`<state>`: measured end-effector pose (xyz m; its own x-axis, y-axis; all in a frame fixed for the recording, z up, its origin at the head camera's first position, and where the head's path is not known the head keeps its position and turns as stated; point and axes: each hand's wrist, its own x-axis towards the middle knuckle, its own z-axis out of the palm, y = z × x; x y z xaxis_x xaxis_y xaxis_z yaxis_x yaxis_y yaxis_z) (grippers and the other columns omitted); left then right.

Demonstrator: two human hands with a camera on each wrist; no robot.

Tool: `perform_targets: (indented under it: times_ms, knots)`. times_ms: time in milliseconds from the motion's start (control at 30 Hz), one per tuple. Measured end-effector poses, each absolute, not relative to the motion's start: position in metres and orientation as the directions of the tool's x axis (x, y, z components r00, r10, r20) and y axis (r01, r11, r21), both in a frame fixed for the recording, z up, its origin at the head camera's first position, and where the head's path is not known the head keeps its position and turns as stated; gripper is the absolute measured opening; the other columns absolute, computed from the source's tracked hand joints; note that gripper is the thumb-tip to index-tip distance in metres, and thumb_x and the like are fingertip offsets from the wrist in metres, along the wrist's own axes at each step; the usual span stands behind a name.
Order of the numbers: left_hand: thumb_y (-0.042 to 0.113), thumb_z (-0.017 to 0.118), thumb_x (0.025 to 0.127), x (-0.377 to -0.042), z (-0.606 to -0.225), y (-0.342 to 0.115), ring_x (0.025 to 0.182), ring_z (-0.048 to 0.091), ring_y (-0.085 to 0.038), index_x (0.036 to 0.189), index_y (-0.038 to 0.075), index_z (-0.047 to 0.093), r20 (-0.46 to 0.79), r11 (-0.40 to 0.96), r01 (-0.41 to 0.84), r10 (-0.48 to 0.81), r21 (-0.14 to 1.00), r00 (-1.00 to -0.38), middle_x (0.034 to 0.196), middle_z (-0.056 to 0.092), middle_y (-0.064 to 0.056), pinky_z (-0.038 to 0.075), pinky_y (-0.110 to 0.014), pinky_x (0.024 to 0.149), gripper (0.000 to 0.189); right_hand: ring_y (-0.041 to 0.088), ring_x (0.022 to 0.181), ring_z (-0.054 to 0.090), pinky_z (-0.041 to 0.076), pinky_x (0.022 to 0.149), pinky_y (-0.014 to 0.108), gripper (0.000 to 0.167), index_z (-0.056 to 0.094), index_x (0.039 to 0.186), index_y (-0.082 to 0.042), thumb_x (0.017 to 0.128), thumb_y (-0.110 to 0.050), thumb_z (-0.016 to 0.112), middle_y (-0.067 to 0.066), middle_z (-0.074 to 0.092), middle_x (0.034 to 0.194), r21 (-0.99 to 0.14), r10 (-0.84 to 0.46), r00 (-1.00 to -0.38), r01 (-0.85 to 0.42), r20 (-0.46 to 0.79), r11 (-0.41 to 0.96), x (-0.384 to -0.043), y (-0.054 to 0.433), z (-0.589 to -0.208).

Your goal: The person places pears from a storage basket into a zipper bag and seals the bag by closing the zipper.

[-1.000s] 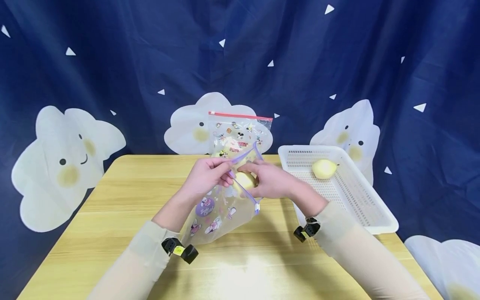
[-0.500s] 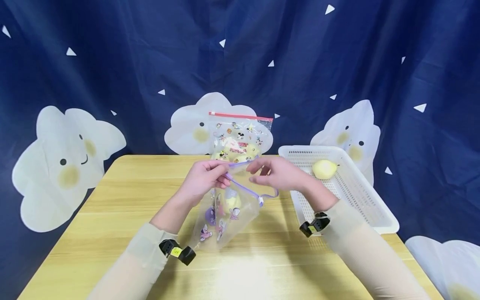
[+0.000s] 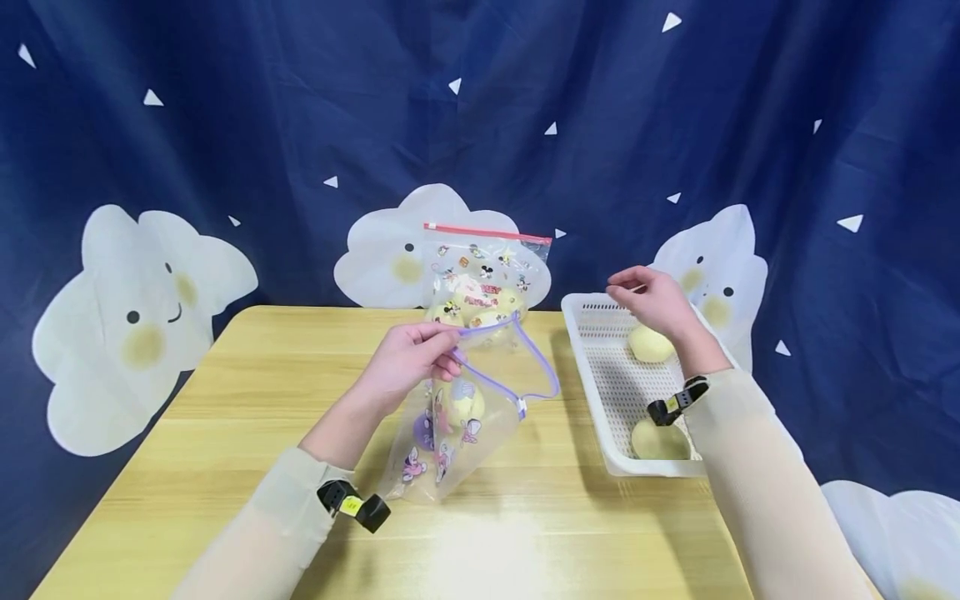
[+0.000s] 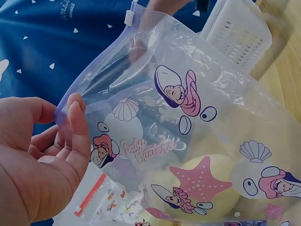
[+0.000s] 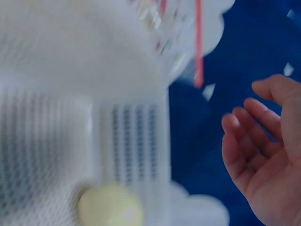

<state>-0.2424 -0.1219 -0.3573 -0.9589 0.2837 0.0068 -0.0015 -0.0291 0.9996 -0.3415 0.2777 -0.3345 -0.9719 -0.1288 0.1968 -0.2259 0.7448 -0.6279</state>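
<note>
My left hand (image 3: 412, 358) pinches the purple zip rim of a clear slider bag (image 3: 483, 450) printed with pink cartoon figures. The bag's mouth gapes toward the right. Through its plastic shows a yellow, pear-like fruit (image 3: 468, 407), also visible in the left wrist view behind a pink starfish print (image 4: 200, 179). My right hand (image 3: 658, 307) hovers over the far end of a white perforated basket (image 3: 592, 383), fingers loosely bent with nothing in them. Inside the basket lie one such fruit (image 3: 649, 344) below that hand and another (image 3: 660, 442) at the near end, partly behind the wrist.
Behind the held bag stands a second clear bag (image 3: 487, 258) with a red zip, holding several yellow fruits. Both bags and the basket are on a wooden table (image 3: 247, 400). A dark blue curtain (image 3: 480, 108) with clouds hangs behind.
My right hand has let go of the fruit inside the purple-rimmed bag and moved right, over the basket. That fruit has sunk lower in the bag. The left hand keeps its hold.
</note>
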Motion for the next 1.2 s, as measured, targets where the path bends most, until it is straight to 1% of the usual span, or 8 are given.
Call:
perform_targets:
  times_ms: [133, 200, 267, 367, 500, 767, 967, 1200]
  knots:
    - [0.011, 0.06, 0.112, -0.242, -0.357, -0.121, 0.069, 0.071, -0.006, 0.139, -0.013, 0.066, 0.001, -0.024, -0.006, 0.283, 1.0, -0.959, 0.081, 0.073, 0.002, 0.063, -0.018, 0.067, 0.037, 0.043, 0.125, 0.065, 0.056, 0.103, 0.049, 0.045, 0.065, 0.139, 0.003, 0.11, -0.031, 0.063, 0.03, 0.068, 0.139, -0.579, -0.053, -0.99, -0.119, 0.129, 0.806, -0.352, 0.307, -0.348]
    - [0.012, 0.06, 0.112, -0.243, -0.357, -0.121, 0.069, 0.072, -0.006, 0.139, -0.013, 0.066, 0.004, -0.022, -0.002, 0.286, 1.0, -0.958, 0.081, 0.073, 0.002, 0.064, -0.018, 0.068, 0.037, 0.052, 0.134, 0.059, 0.05, 0.113, 0.061, 0.048, 0.06, 0.142, 0.006, 0.11, -0.029, 0.061, 0.035, 0.062, 0.145, -0.543, -0.033, -0.996, -0.072, 0.081, 0.837, -0.356, 0.318, -0.355]
    - [0.012, 0.06, 0.112, -0.242, -0.356, -0.12, 0.07, 0.072, -0.006, 0.139, -0.012, 0.067, 0.008, -0.023, 0.001, 0.287, 1.0, -0.958, 0.082, 0.074, 0.002, 0.064, -0.018, 0.068, 0.037, 0.056, 0.14, 0.054, 0.043, 0.121, 0.067, 0.051, 0.057, 0.145, 0.01, 0.109, -0.026, 0.06, 0.04, 0.057, 0.148, -0.493, -0.027, -0.999, -0.043, 0.04, 0.869, -0.36, 0.327, -0.361]
    - [0.011, 0.06, 0.112, -0.242, -0.356, -0.119, 0.07, 0.072, -0.006, 0.139, -0.012, 0.067, 0.008, -0.022, 0.001, 0.292, 1.0, -0.956, 0.082, 0.074, 0.002, 0.064, -0.018, 0.069, 0.037, 0.061, 0.144, 0.047, 0.038, 0.125, 0.069, 0.054, 0.055, 0.148, 0.011, 0.107, -0.024, 0.061, 0.042, 0.055, 0.149, -0.414, -0.015, -1.0, -0.016, 0.004, 0.91, -0.361, 0.339, -0.373]
    - [0.011, 0.06, 0.112, -0.241, -0.356, -0.118, 0.07, 0.072, -0.006, 0.139, -0.012, 0.067, -0.001, -0.014, -0.006, 0.3, 1.0, -0.954, 0.082, 0.073, 0.002, 0.064, -0.018, 0.069, 0.037, 0.063, 0.145, 0.045, 0.038, 0.126, 0.07, 0.057, 0.054, 0.15, 0.008, 0.106, -0.026, 0.062, 0.039, 0.056, 0.15, -0.344, 0.003, -0.999, 0.018, -0.045, 0.939, -0.358, 0.349, -0.388]
    - [0.012, 0.06, 0.112, -0.242, -0.355, -0.118, 0.07, 0.072, -0.007, 0.138, -0.012, 0.067, 0.002, -0.009, 0.0, 0.295, 1.0, -0.955, 0.083, 0.074, 0.001, 0.064, -0.019, 0.069, 0.036, 0.06, 0.142, 0.05, 0.042, 0.122, 0.07, 0.054, 0.059, 0.149, 0.004, 0.107, -0.031, 0.063, 0.031, 0.06, 0.151, -0.326, 0.03, -0.995, 0.06, -0.095, 0.943, -0.356, 0.347, -0.394]
    - [0.013, 0.061, 0.112, -0.243, -0.357, -0.117, 0.071, 0.072, -0.008, 0.139, -0.011, 0.067, -0.001, -0.009, -0.004, 0.314, 1.0, -0.949, 0.083, 0.073, 0.0, 0.065, -0.019, 0.071, 0.037, 0.057, 0.143, 0.05, 0.038, 0.124, 0.07, 0.059, 0.056, 0.15, 0.005, 0.105, -0.032, 0.065, 0.031, 0.057, 0.155, -0.289, 0.058, -0.991, 0.091, -0.119, 0.953, -0.353, 0.341, -0.392]
    - [0.012, 0.061, 0.112, -0.243, -0.357, -0.116, 0.071, 0.072, -0.008, 0.139, -0.011, 0.067, -0.002, -0.01, -0.006, 0.308, 1.0, -0.951, 0.084, 0.073, 0.0, 0.065, -0.02, 0.071, 0.036, 0.054, 0.144, 0.052, 0.043, 0.124, 0.066, 0.061, 0.054, 0.151, 0.009, 0.103, -0.024, 0.072, 0.031, 0.055, 0.157, -0.284, 0.044, -0.988, 0.086, -0.151, 0.955, -0.352, 0.329, -0.389]
